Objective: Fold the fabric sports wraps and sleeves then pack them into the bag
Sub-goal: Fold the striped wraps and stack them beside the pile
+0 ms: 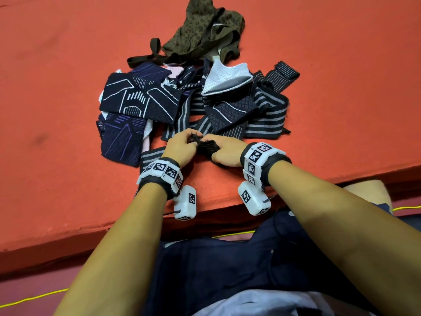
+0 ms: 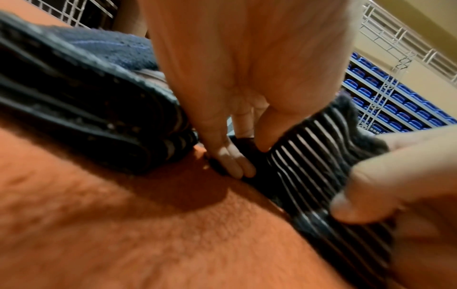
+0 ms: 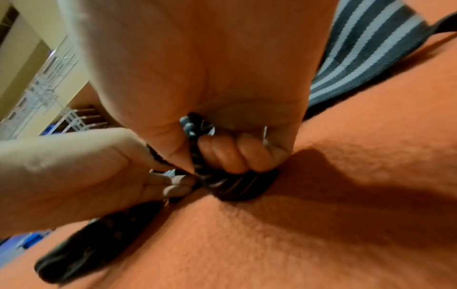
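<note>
Striped wrap (image 1: pixel 206 145), black with thin pale lines, sits bunched between both hands at the near edge of the orange surface (image 1: pixel 57 92), just in front of the pile. The left hand (image 1: pixel 180 143) pinches one end of it, fingers curled down so the tips press the fabric; the left wrist view shows those fingertips (image 2: pixel 235 164) on the dark cloth against the orange surface. The right hand (image 1: pixel 224 151) has its fingers curled round the other end, and the right wrist view shows the fingers (image 3: pixel 237 154) closed on a rolled or folded bundle of the wrap. Both wrists carry white marker bands.

Just beyond the hands lies a heap of other pieces: broad grey-striped wraps (image 1: pixel 262 110), a dark sleeve with white line pattern (image 1: pixel 139 99), another with purple lines (image 1: pixel 120 137), and a white padded piece (image 1: pixel 227 78) resting on top. Farther back, touching the heap's far side, lies the olive patterned bag (image 1: pixel 205 30), slumped, with dark straps trailing to its left.
</note>
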Tool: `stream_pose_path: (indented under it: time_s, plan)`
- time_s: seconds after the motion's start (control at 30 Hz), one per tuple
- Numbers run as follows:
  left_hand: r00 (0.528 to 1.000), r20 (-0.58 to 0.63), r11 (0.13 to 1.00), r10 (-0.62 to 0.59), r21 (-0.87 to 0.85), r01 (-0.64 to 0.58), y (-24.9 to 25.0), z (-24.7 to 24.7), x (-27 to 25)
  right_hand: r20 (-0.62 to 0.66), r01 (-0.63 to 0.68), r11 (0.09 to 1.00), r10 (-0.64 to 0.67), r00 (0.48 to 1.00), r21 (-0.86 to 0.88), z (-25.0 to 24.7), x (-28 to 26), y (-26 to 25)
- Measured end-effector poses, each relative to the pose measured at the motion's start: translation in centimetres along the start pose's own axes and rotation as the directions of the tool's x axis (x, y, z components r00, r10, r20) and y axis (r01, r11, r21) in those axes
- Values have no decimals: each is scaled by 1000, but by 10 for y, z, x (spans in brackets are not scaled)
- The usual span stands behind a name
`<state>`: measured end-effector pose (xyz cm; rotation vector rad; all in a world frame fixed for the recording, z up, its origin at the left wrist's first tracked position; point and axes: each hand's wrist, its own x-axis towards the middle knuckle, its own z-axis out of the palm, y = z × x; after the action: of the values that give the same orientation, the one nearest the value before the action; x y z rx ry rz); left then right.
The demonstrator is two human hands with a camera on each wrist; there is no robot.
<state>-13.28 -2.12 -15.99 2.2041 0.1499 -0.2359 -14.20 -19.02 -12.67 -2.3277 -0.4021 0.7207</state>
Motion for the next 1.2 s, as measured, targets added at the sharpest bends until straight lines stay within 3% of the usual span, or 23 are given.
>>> stream_pose_path:
  time_s: [0.17, 0.33, 0.47, 0.6, 0.8, 1.0, 1.2]
  plan:
    - [999, -17, 999, 31, 24, -31, -5, 1, 2, -228, -124, 960, 66, 972, -250, 10, 19, -11]
    - [999, -27, 999, 39, -30, -40, -14, 3, 6, -294, -183, 903, 66, 953, -389, 14, 26, -12]
    - [997, -54, 998, 62, -15, -63, -15, 5, 9, -231, -115, 907, 20, 973, -405, 16, 25, -7]
    - [997, -64, 999, 44, -28, -46, -15, 7, 12, -86, -14, 901, -26, 996, -434, 20, 20, -1]
    - [997, -61, 999, 45, -21, -47, -8, 4, 5, -65, 9, 969, -25, 998, -246, 12, 11, 10]
    - [996, -88, 973, 11, -229, -31, 13, 5, -3, -16, 12, 973, -16, 1000, -230, 16, 0, 15]
    - [991, -61, 992, 115, 51, -112, 30, 6, 2, 33, 8, 972, 0, 999, -234, 16, -5, 10]
